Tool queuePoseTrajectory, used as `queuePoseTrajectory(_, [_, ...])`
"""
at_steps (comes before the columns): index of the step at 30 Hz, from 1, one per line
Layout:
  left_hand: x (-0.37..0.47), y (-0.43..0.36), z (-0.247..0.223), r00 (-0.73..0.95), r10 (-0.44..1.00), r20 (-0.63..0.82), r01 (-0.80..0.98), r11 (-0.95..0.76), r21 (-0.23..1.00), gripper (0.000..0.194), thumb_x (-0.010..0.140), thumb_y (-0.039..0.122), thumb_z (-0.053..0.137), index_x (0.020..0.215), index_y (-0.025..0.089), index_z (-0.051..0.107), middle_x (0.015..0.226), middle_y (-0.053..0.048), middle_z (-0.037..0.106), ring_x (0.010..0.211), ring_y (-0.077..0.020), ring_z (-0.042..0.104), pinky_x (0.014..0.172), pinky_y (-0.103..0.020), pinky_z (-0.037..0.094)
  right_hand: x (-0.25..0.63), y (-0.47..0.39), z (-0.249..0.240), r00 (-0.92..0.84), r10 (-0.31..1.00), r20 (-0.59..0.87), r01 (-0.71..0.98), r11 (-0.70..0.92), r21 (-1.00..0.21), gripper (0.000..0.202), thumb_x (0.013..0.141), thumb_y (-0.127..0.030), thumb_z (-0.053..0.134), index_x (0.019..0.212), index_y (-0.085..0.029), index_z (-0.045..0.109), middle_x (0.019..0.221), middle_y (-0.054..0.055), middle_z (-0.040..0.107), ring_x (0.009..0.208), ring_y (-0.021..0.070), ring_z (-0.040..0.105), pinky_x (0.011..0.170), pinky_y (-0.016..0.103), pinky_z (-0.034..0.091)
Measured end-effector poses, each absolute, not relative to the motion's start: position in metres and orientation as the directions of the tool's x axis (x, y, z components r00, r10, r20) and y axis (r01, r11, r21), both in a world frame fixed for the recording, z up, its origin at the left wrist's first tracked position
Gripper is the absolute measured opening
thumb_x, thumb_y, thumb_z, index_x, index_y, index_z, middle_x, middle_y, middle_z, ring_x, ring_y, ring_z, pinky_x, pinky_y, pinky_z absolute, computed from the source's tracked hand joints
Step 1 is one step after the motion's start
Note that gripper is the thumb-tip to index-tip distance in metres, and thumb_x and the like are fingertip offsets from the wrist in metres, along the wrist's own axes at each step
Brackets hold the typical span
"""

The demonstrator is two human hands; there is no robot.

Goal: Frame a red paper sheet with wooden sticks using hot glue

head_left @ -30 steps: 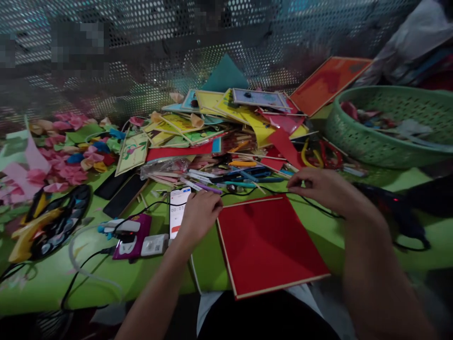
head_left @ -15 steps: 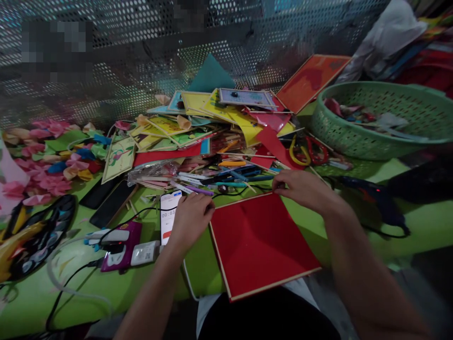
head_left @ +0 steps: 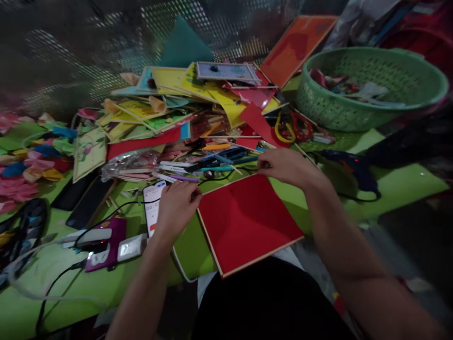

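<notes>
A red card sheet (head_left: 247, 222) lies in front of me, edged with thin pale wooden sticks (head_left: 264, 259) along its left and near sides. My left hand (head_left: 179, 200) is closed at the sheet's far left corner, thumb and fingertips together on its edge. At the far right corner, the curled fingers of my right hand (head_left: 286, 166) pinch the edge. Whether a stick runs between my fingers along the far edge is hard to make out. Partly behind my left hand lies a lit phone (head_left: 153, 208) showing a timer.
Several framed paper pictures (head_left: 166, 81) are piled at the back, with pens (head_left: 216, 168) before them. On the right are a green basket (head_left: 354, 115), scissors (head_left: 285, 128) and a glue gun (head_left: 354, 165). A purple power strip (head_left: 118, 241) and cables lie left, near paper flowers (head_left: 37, 165).
The view has shifted, so the table's things appear farther left and mostly higher. Both hands stay at the red sheet's far corners, with little change in their grip.
</notes>
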State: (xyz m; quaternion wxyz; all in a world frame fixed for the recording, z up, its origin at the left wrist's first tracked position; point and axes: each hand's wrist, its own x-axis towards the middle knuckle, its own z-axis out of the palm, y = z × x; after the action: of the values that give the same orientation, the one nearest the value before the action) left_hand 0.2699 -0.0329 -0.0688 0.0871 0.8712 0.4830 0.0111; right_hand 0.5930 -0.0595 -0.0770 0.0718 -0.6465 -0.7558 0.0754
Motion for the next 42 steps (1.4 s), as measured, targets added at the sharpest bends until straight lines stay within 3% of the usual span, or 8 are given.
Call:
queuePoseTrajectory(9, [0.269, -0.03, -0.072, 0.558, 0.828, -0.059, 0.823, -0.542, 0.172, 0.014, 0.095, 0.027, 0.058, 0.093, 0.022, 0.071, 0.104, -0.007, 0.077, 0.103, -0.0311, 0.065, 0.09, -0.043, 0.043, 0.59, -0.059, -0.064, -0.114, 0.993, -0.026, 0.964, 0.104, -0.243, 0.011, 0.084, -0.02, 0.064, 0.084, -0.021, 0.075, 0.083, 0.002, 0.074, 0.077, 0.0183, 0.064, 0.063, 0.028, 0.036])
queuePoseTrajectory(16, [0.269, -0.034, -0.066, 0.593, 0.803, -0.051, 0.795, -0.574, 0.197, 0.011, 0.097, 0.023, 0.057, 0.094, 0.021, 0.067, 0.103, -0.008, 0.075, 0.103, -0.0298, 0.065, 0.088, -0.041, 0.043, 0.595, -0.061, -0.063, -0.078, 0.982, 0.172, 0.911, 0.14, -0.387, 0.015, 0.091, -0.03, 0.063, 0.086, -0.02, 0.073, 0.087, 0.005, 0.075, 0.078, 0.0195, 0.067, 0.069, 0.03, 0.043])
queuePoseTrajectory(22, [0.262, -0.032, -0.065, 0.598, 0.802, 0.008, 0.735, -0.552, 0.394, 0.009, 0.098, 0.019, 0.056, 0.094, 0.022, 0.064, 0.098, -0.006, 0.074, 0.098, -0.0252, 0.067, 0.087, -0.037, 0.046, 0.604, -0.064, -0.06, 0.127, 0.882, 0.454, 0.835, 0.153, -0.529, 0.015, 0.094, -0.032, 0.063, 0.094, -0.021, 0.073, 0.092, 0.006, 0.075, 0.078, 0.0188, 0.066, 0.073, 0.03, 0.049])
queuePoseTrajectory(26, [0.256, -0.03, -0.069, 0.602, 0.796, 0.067, 0.625, -0.522, 0.581, 0.016, 0.1, 0.022, 0.052, 0.101, 0.022, 0.068, 0.103, -0.005, 0.075, 0.1, -0.0231, 0.068, 0.09, -0.036, 0.049, 0.628, -0.095, -0.065, 0.361, 0.797, 0.483, 0.757, 0.052, -0.652, 0.02, 0.092, -0.037, 0.068, 0.102, -0.021, 0.075, 0.097, 0.008, 0.077, 0.08, 0.0189, 0.068, 0.076, 0.031, 0.052])
queuePoseTrajectory(30, [0.252, -0.029, -0.072, 0.656, 0.743, 0.133, 0.474, -0.542, 0.693, 0.029, 0.102, 0.024, 0.047, 0.115, 0.024, 0.072, 0.117, -0.008, 0.074, 0.115, -0.0234, 0.065, 0.102, -0.038, 0.048, 0.673, -0.155, -0.083, 0.556, 0.678, 0.481, 0.755, -0.168, -0.634, 0.024, 0.087, -0.043, 0.072, 0.101, -0.025, 0.075, 0.097, 0.009, 0.076, 0.081, 0.0245, 0.069, 0.077, 0.039, 0.054])
queuePoseTrajectory(34, [0.252, -0.033, -0.072, 0.716, 0.695, 0.069, 0.457, -0.541, 0.706, 0.03, 0.103, 0.027, 0.045, 0.11, 0.026, 0.075, 0.111, -0.007, 0.073, 0.111, -0.0239, 0.065, 0.098, -0.037, 0.05, 0.708, -0.211, -0.1, 0.657, 0.637, 0.403, 0.745, -0.465, -0.479, 0.021, 0.089, -0.045, 0.066, 0.099, -0.028, 0.073, 0.096, 0.014, 0.072, 0.082, 0.0328, 0.069, 0.077, 0.049, 0.053])
queuePoseTrajectory(39, [0.255, -0.039, -0.065, 0.801, 0.598, -0.024, 0.42, -0.534, 0.734, 0.024, 0.1, 0.025, 0.049, 0.101, 0.025, 0.072, 0.107, -0.003, 0.072, 0.104, -0.021, 0.065, 0.096, -0.033, 0.049, 0.726, -0.225, -0.119, 0.668, 0.69, 0.278, 0.72, -0.505, -0.477, 0.035, 0.082, -0.052, 0.071, 0.106, -0.027, 0.07, 0.091, 0.012, 0.076, 0.065, 0.0285, 0.068, 0.059, 0.041, 0.051])
queuePoseTrajectory(42, [0.258, -0.043, -0.06, 0.858, 0.506, -0.09, 0.394, -0.534, 0.748, 0.021, 0.099, 0.025, 0.05, 0.098, 0.025, 0.071, 0.104, -0.002, 0.071, 0.102, -0.0195, 0.065, 0.092, -0.031, 0.048, 0.736, -0.211, -0.126, 0.667, 0.685, 0.294, 0.727, -0.509, -0.461, 0.04, 0.078, -0.05, 0.07, 0.106, -0.022, 0.068, 0.074, 0.007, 0.071, 0.058, 0.0266, 0.064, 0.054, 0.038, 0.048])
